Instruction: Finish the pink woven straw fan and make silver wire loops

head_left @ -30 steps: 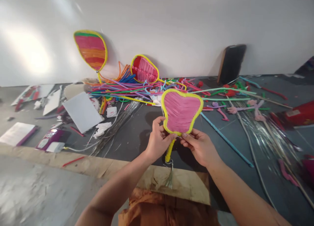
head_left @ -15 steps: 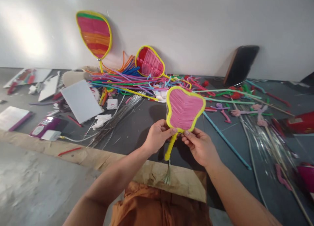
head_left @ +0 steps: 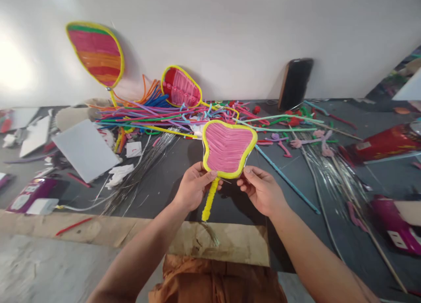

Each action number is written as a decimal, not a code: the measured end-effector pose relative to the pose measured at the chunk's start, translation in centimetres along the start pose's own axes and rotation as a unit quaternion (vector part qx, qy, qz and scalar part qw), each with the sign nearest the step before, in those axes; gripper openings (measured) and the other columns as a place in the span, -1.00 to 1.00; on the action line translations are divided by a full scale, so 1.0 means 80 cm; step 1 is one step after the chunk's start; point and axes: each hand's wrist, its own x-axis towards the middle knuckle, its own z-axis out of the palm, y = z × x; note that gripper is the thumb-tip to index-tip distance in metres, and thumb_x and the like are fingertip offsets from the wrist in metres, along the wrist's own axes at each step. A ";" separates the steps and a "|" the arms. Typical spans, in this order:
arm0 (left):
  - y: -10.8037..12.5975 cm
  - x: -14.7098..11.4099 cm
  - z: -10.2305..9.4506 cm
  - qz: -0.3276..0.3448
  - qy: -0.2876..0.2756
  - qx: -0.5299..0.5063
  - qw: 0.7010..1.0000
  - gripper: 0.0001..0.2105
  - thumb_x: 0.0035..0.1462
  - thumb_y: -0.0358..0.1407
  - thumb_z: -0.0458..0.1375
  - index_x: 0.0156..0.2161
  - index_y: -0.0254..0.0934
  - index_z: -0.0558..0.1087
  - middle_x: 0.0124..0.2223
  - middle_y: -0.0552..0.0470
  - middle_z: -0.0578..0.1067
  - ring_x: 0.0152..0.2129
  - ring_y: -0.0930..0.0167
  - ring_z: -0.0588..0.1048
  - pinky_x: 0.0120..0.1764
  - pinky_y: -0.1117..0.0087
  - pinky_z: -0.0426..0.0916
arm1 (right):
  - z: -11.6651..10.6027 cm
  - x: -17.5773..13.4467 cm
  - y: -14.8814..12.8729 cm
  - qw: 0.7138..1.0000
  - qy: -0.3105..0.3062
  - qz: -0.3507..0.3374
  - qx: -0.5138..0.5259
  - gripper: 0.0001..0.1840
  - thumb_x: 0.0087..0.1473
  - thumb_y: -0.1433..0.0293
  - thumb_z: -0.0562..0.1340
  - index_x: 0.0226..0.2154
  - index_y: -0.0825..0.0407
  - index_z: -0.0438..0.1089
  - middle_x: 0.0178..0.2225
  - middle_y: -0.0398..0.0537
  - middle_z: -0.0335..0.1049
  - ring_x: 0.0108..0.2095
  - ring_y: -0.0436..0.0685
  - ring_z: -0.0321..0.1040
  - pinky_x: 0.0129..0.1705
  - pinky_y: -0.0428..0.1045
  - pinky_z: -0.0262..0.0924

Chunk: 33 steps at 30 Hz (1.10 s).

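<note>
A hand fan (head_left: 228,147) with a pink ribbed face, a wavy yellow fuzzy rim and a wrapped yellow handle is held upright in front of me. A pale tassel (head_left: 212,235) hangs below its handle. My left hand (head_left: 195,187) is closed around the base of the face, thumb on the front where the handle joins. At the lower right edge of the rim, my right hand (head_left: 261,189) pinches with thumb and fingers. A thin pale line runs along the right rim; I cannot tell if it is wire. The fingers behind the fan are partly hidden.
Two other fans, one striped (head_left: 97,53) and one pink and red (head_left: 180,86), lean against the wall. Bundled pipe cleaners (head_left: 141,112), thin wires (head_left: 141,169), white card (head_left: 85,149), a phone (head_left: 296,83) and a red can (head_left: 388,143) lie or stand around the table.
The view has swung right, so the table things sit further left. My right hand has shifted from the handle joint outward to the fan's lower right edge. My left hand keeps its hold.
</note>
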 end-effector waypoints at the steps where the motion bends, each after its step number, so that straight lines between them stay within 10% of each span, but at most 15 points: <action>1: 0.000 0.000 0.000 0.004 -0.001 0.007 1.000 -0.64 -0.21 -0.28 0.37 -0.31 -0.35 0.34 -0.44 0.06 0.50 -0.60 0.48 0.49 -0.52 0.48 0.41 | -0.001 0.001 -0.001 1.000 0.000 0.004 0.002 -0.68 -0.27 0.17 0.42 -0.50 0.04 0.45 -0.60 -0.20 0.38 -0.60 -0.09 0.31 -0.60 -0.21 0.24; 19: -0.013 -0.001 0.008 0.008 0.005 0.040 0.999 -0.62 -0.06 -0.21 0.28 -0.21 -0.32 0.23 -0.36 -0.02 0.53 -0.46 0.37 0.56 -0.45 0.44 0.48 | 0.000 0.002 0.011 1.000 -0.015 0.000 -0.015 -0.72 -0.22 0.23 0.41 -0.52 0.07 0.40 -0.60 -0.19 0.39 -0.58 -0.10 0.32 -0.52 -0.20 0.27; 24: -0.018 0.002 0.008 0.029 0.040 0.039 0.998 -0.65 -0.05 -0.22 0.27 -0.25 -0.31 0.22 -0.36 -0.01 0.53 -0.45 0.36 0.56 -0.47 0.46 0.47 | 0.000 0.003 0.019 0.994 -0.009 -0.082 -0.068 -0.48 -0.08 0.15 0.31 -0.09 0.01 0.28 -0.38 -0.12 0.46 -0.41 0.02 0.42 -0.35 -0.05 0.37; 27: -0.020 0.004 0.008 0.043 0.046 0.033 0.997 -0.67 -0.03 -0.22 0.25 -0.25 -0.30 0.21 -0.36 0.01 0.53 -0.45 0.37 0.57 -0.46 0.44 0.48 | 0.001 -0.001 0.022 0.973 -0.018 -0.166 -0.158 -0.42 -0.09 0.21 0.33 -0.03 -0.05 0.18 -0.28 -0.08 0.46 -0.35 0.06 0.43 -0.27 0.02 0.37; 33: -0.022 0.001 0.013 0.051 0.038 0.008 0.998 -0.68 0.00 -0.24 0.24 -0.24 -0.30 0.20 -0.35 0.02 0.52 -0.44 0.38 0.56 -0.40 0.39 0.49 | -0.001 -0.002 0.025 0.872 -0.019 -0.311 -0.377 -0.94 0.02 0.34 0.25 -0.38 -0.02 0.39 -0.30 -0.06 0.45 -0.33 0.07 0.43 -0.27 -0.03 0.36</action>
